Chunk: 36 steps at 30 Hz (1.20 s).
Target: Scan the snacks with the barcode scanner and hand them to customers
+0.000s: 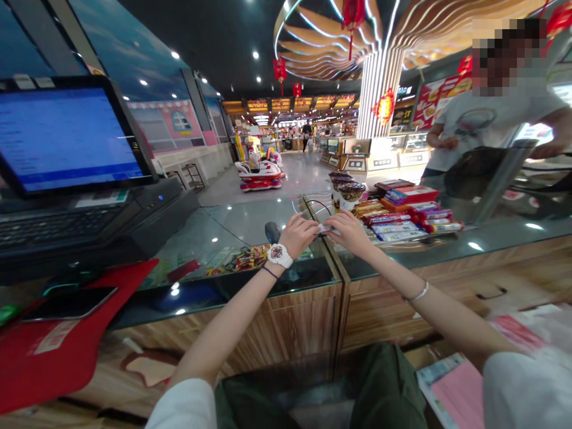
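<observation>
Over the glass counter, my left hand and my right hand meet with fingers bent together. A small whitish piece is pinched between their fingertips; it is too small to name. A white watch is on my left wrist. Behind my left hand stands a dark rounded device, partly hidden. Near my right hand are packs of candy bars in red, blue and purple wrappers. Tall cups with dark lids stand just beyond the hands.
On the left sit a lit monitor and a keyboard, with a phone on a red mat. A person stands across the counter at right. A white ride-on toy is on the floor beyond.
</observation>
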Each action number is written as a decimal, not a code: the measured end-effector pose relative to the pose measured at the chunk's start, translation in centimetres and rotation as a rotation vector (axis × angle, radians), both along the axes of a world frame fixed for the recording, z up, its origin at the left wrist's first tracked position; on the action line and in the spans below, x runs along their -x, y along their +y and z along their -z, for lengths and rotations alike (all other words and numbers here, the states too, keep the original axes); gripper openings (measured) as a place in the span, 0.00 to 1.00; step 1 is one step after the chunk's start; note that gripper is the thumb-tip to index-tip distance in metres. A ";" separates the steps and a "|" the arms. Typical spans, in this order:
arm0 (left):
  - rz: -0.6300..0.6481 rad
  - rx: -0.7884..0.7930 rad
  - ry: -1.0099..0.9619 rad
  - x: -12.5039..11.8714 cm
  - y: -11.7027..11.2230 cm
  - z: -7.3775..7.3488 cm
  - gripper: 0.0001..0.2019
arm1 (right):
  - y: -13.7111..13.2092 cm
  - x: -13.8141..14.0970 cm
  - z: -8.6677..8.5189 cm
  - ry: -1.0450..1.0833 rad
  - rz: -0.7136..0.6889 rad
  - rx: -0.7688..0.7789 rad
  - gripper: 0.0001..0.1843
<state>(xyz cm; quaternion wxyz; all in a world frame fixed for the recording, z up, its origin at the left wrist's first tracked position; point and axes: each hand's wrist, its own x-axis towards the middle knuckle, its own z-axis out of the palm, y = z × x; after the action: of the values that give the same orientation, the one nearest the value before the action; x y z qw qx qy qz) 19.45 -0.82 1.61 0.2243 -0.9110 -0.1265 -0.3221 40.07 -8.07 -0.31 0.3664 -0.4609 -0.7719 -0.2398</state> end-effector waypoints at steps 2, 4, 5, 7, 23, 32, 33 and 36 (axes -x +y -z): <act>0.026 -0.001 0.027 -1.8 -0.5 0.1 0.07 | -1.0 -1.4 0.4 0.017 0.041 -0.003 0.08; 0.049 0.010 0.059 -3.5 -0.9 0.2 0.08 | -2.1 -3.1 0.8 0.041 0.077 -0.014 0.08; 0.057 0.018 0.072 -4.4 -1.1 0.2 0.09 | -2.6 -4.0 1.0 0.053 0.093 -0.022 0.08; 0.060 0.042 0.087 -6.1 -1.4 0.3 0.12 | -3.6 -5.9 1.3 0.079 0.122 -0.045 0.08; 0.137 0.239 0.301 -19.0 -3.1 1.9 0.16 | -7.6 -18.4 4.8 0.182 0.368 0.078 0.11; 0.182 0.254 0.279 -22.2 -2.4 3.8 0.13 | -6.9 -20.2 6.1 0.215 0.510 0.150 0.10; 0.186 0.254 0.280 -22.3 -2.3 3.9 0.13 | -6.9 -20.2 6.3 0.222 0.520 0.157 0.10; 0.188 0.244 0.294 -22.4 -2.2 4.2 0.14 | -6.8 -20.3 6.6 0.251 0.542 0.155 0.09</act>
<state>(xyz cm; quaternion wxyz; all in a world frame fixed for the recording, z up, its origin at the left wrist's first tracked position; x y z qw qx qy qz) 41.90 -3.01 -2.54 0.0975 -0.9763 -0.0451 -0.1876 60.42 -14.86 -6.94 0.3452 -0.7025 -0.5857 -0.2105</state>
